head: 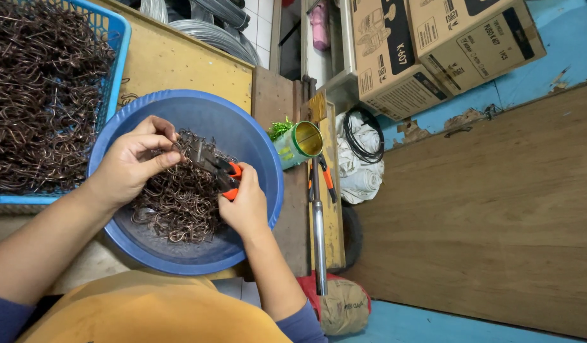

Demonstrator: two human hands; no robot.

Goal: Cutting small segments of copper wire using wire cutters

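My right hand point(245, 204) grips pliers point(212, 164) with orange and black handles over a round blue basin point(258, 152). The jaws of the pliers point up and left toward my left hand point(131, 162). That hand pinches a small dark wire piece point(179, 143) right at the jaws. A heap of bent brown wire hooks point(179, 204) lies in the basin under both hands.
A blue plastic crate point(115, 57) full of the same brown wire hooks stands at the left. A green and gold tin can point(298, 143), a second pair of orange-handled pliers point(324, 178) and a metal rod point(319, 235) lie right of the basin. Cardboard boxes point(433, 44) stand beyond.
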